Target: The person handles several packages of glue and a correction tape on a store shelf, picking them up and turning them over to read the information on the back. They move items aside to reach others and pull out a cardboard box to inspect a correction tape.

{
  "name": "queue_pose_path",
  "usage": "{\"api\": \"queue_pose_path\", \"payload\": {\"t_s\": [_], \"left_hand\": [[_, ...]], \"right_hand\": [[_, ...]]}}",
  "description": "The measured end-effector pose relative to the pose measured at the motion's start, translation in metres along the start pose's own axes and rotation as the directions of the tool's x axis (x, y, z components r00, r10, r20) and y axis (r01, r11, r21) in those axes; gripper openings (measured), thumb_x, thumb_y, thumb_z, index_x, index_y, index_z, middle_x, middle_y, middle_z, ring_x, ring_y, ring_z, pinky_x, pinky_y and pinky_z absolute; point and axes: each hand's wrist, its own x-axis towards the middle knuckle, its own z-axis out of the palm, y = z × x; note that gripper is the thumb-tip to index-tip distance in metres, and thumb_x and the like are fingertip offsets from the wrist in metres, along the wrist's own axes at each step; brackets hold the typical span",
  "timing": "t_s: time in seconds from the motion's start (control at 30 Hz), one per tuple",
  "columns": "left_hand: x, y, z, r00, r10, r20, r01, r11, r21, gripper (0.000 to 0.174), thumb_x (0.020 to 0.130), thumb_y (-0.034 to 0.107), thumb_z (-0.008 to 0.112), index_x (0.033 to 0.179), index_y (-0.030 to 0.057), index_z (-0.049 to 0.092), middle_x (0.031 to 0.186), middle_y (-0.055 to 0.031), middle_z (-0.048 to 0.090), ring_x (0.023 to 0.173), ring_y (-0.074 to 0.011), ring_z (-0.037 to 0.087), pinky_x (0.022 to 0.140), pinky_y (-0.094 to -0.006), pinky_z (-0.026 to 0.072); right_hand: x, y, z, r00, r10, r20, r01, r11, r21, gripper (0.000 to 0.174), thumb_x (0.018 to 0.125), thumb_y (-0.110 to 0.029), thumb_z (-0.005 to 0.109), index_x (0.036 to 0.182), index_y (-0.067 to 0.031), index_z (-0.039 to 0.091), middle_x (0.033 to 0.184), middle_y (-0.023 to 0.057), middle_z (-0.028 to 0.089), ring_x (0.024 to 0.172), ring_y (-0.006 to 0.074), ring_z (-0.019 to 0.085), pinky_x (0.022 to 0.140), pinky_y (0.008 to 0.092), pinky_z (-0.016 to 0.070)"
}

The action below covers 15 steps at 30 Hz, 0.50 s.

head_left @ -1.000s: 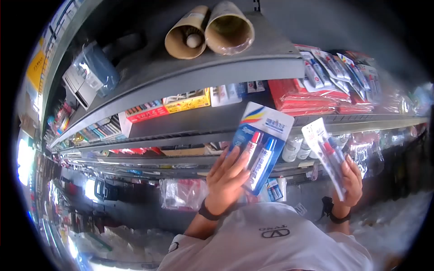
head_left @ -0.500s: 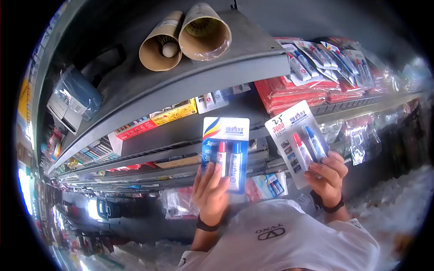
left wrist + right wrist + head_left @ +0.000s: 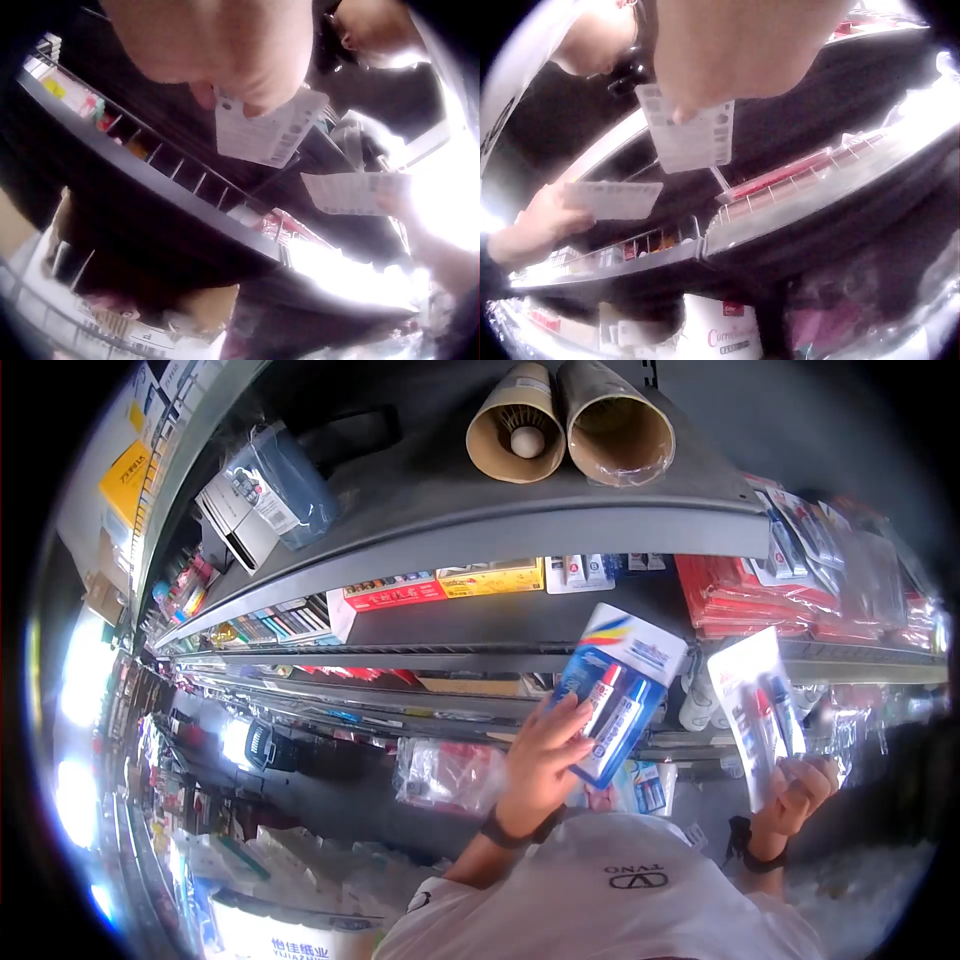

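My left hand (image 3: 541, 765) holds a blue and white blister card (image 3: 622, 695) with a red-capped and a blue-capped tube, fingers across its lower left part. To the right, my right hand (image 3: 797, 796) grips the lower end of a whiter card (image 3: 752, 705) with two similar tubes, tilted and seen at a slant. The two cards are apart. In the left wrist view, the printed back of one card (image 3: 259, 139) shows under my left hand (image 3: 217, 45). Likewise, the right wrist view shows a card back (image 3: 690, 142) below my right hand (image 3: 742, 52).
Two cardboard tubes (image 3: 515, 435) stand on the upper grey shelf (image 3: 420, 510). Below it are a yellow box (image 3: 490, 579), a red box (image 3: 395, 594) and red packets (image 3: 735, 600) with more tube cards on top. A plastic-wrapped pack (image 3: 450, 772) lies lower down.
The head view has shifted, so the shelves appear further right. Both cards have turned from facing the camera: the left one leans right, and the right one is more edge-on.
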Motion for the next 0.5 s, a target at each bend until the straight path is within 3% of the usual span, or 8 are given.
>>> {"api": "queue_pose_path", "payload": {"t_s": [0.07, 0.13, 0.17, 0.2, 0.23, 0.33, 0.4, 0.5], "left_hand": [[-0.006, -0.007, 0.009, 0.982, -0.163, -0.094, 0.133, 0.956, -0.261, 0.026, 0.086, -0.003, 0.073, 0.1, 0.004, 0.051, 0.134, -0.0211, 0.061, 0.127, -0.0378, 0.06, 0.105, -0.0518, 0.0503], [-0.011, -0.011, 0.016, 0.915, -0.391, -0.099, 0.294, 0.815, -0.499, 0.024, 0.089, -0.004, 0.069, 0.104, 0.0011, 0.051, 0.136, -0.0208, 0.058, 0.128, -0.037, 0.058, 0.104, -0.0549, 0.0515], [-0.009, -0.009, 0.018, 0.861, -0.505, -0.056, 0.364, 0.69, -0.625, 0.023, 0.092, -0.005, 0.066, 0.108, -0.0008, 0.052, 0.137, -0.0199, 0.056, 0.128, -0.0362, 0.057, 0.104, -0.0572, 0.0523], [-0.005, -0.007, 0.023, 0.843, -0.538, 0.033, 0.287, 0.397, -0.872, 0.029, 0.098, -0.001, 0.059, 0.126, -0.0013, 0.052, 0.139, -0.0186, 0.056, 0.126, -0.0362, 0.058, 0.103, -0.0606, 0.0521], [0.002, -0.004, 0.02, 0.785, -0.603, 0.144, 0.347, 0.234, -0.908, 0.034, 0.1, 0.002, 0.057, 0.133, 0.0002, 0.05, 0.139, -0.0174, 0.057, 0.126, -0.0354, 0.059, 0.103, -0.0597, 0.0524], [-0.01, -0.022, 0.011, 0.669, -0.592, 0.449, 0.429, -0.187, -0.884, 0.035, 0.101, 0.009, 0.058, 0.135, 0.0154, 0.053, 0.132, -0.0068, 0.062, 0.127, -0.0314, 0.059, 0.106, -0.0604, 0.0496], [-0.021, -0.033, 0.012, 0.687, -0.5, 0.528, 0.338, -0.423, -0.841, 0.035, 0.101, 0.02, 0.062, 0.134, 0.0153, 0.053, 0.128, -0.0035, 0.064, 0.124, -0.0302, 0.061, 0.107, -0.0601, 0.0486], [-0.027, -0.039, 0.008, 0.669, -0.525, 0.527, 0.397, -0.347, -0.85, 0.045, 0.098, 0.028, 0.067, 0.137, 0.0154, 0.05, 0.123, -0.002, 0.066, 0.114, -0.0275, 0.066, 0.102, -0.0526, 0.053]], "right_hand": [[-0.018, 0.01, 0.001, 0.985, 0.171, -0.01, -0.167, 0.97, 0.174, 0.031, 0.077, -0.001, 0.079, 0.099, -0.015, 0.062, 0.108, 0.0061, 0.057, 0.097, 0.0278, 0.056, 0.085, 0.0462, 0.0493], [-0.031, 0.017, 0.016, 0.904, 0.405, -0.14, -0.343, 0.88, 0.329, 0.029, 0.082, 0.005, 0.071, 0.105, -0.0043, 0.057, 0.105, 0.0091, 0.06, 0.093, 0.0236, 0.06, 0.082, 0.0399, 0.0535], [-0.037, 0.016, 0.019, 0.816, 0.566, -0.117, -0.481, 0.778, 0.403, 0.028, 0.084, 0.005, 0.069, 0.108, -0.0023, 0.056, 0.106, 0.0091, 0.06, 0.094, 0.0219, 0.06, 0.082, 0.0374, 0.054], [-0.037, 0.014, 0.022, 0.703, 0.707, -0.077, -0.597, 0.646, 0.476, 0.028, 0.086, 0.006, 0.066, 0.111, -0.0004, 0.055, 0.108, 0.009, 0.061, 0.095, 0.0201, 0.06, 0.082, 0.0349, 0.0544], [-0.031, 0.014, 0.024, 0.512, 0.859, 0.027, -0.717, 0.409, 0.564, 0.032, 0.09, 0.007, 0.061, 0.121, 0.0046, 0.051, 0.113, 0.0103, 0.062, 0.097, 0.0155, 0.062, 0.084, 0.0286, 0.0543], [-0.012, 0.012, 0.033, 0.348, 0.893, 0.286, -0.572, -0.039, 0.819, 0.034, 0.094, 0.003, 0.059, 0.127, 0.0056, 0.05, 0.116, 0.0107, 0.062, 0.098, 0.0144, 0.064, 0.086, 0.0275, 0.0541], [-0.021, 0.019, 0.031, 0.286, 0.843, 0.455, -0.663, -0.169, 0.73, 0.032, 0.098, -0.003, 0.057, 0.128, 0.0062, 0.05, 0.116, 0.0096, 0.063, 0.103, 0.0148, 0.066, 0.089, 0.0277, 0.0547], [-0.01, 0.01, 0.035, 0.256, 0.801, 0.541, -0.617, -0.295, 0.73, 0.034, 0.099, -0.005, 0.057, 0.131, 0.0046, 0.048, 0.113, 0.0081, 0.064, 0.1, 0.0133, 0.067, 0.085, 0.0273, 0.0565]]}}
